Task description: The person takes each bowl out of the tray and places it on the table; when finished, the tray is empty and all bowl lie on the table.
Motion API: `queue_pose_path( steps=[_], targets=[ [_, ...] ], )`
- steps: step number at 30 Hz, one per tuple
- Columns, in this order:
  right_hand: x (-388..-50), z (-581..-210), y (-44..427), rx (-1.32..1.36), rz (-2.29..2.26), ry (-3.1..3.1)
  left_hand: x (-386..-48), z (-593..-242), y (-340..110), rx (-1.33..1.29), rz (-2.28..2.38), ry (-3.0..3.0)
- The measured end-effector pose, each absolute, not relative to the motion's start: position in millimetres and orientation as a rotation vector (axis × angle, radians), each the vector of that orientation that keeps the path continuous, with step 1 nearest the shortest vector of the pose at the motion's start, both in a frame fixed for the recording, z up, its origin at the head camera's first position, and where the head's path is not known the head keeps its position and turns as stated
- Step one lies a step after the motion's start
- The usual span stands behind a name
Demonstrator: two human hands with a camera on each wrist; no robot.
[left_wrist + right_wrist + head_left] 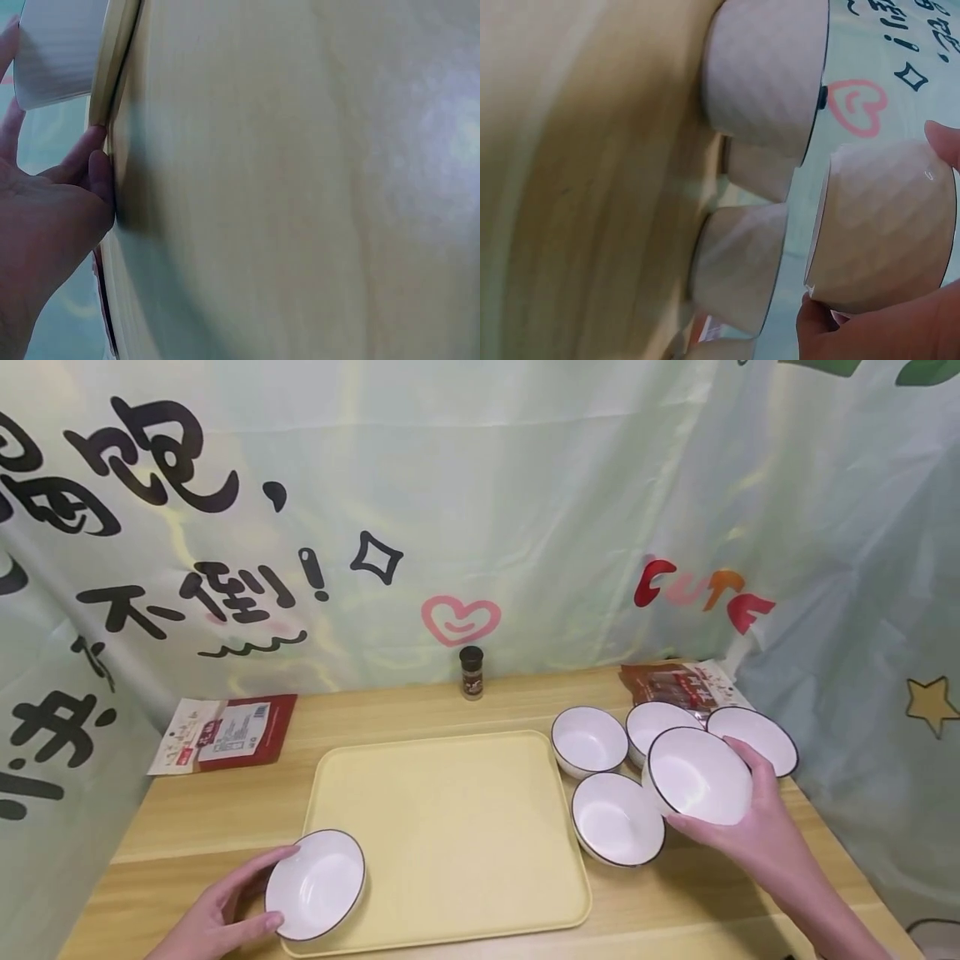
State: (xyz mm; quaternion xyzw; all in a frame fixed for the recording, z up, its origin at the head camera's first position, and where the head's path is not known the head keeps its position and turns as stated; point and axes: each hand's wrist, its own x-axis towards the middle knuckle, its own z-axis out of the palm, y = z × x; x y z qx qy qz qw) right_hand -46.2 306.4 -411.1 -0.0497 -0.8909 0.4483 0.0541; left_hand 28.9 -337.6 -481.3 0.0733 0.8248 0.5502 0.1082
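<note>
A white bowl (315,885) with a dark rim stands at the front left corner of the yellow tray (450,827). My left hand (221,910) holds it from the left, thumb in front and fingers behind. In the left wrist view, the bowl's side (60,52) shows above the hand, close to the tray edge (114,67). My right hand (776,831) grips another white bowl (699,777), tilted and raised above the table at the right. In the right wrist view, this bowl (885,225) has a faceted outside and hangs apart from the standing bowls.
Several matching bowls (618,818) stand right of the tray. A red and white food packet (232,731) lies at the back left, another packet (682,685) behind the bowls. A black-capped spice jar (472,672) stands behind the tray. A printed curtain (525,527) closes off the back.
</note>
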Motion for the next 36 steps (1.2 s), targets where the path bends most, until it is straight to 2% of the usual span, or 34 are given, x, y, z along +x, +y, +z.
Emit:
queue_pose_path(
  steps=[4, 11, 15, 36],
  targets=[
    [-43.3, -416.7, 315.8, -0.166, 1.342, -2.724, 30.2, -481.0, -338.1, 0.237, 1.62, 2.443],
    [-40.9, -427.5, 333.0, -0.155, 1.322, -2.757, 29.1, -479.9, -339.0, 0.083, 1.581, 2.404],
    [-38.9, -433.0, 339.1, -0.167, 1.327, -2.78, 29.0, -480.5, -340.8, 0.085, 1.556, 2.415],
    [-41.8, -455.2, 347.7, -0.153, 1.268, -2.907, 28.6, -481.1, -340.2, 0.003, 1.494, 2.409]
  ],
)
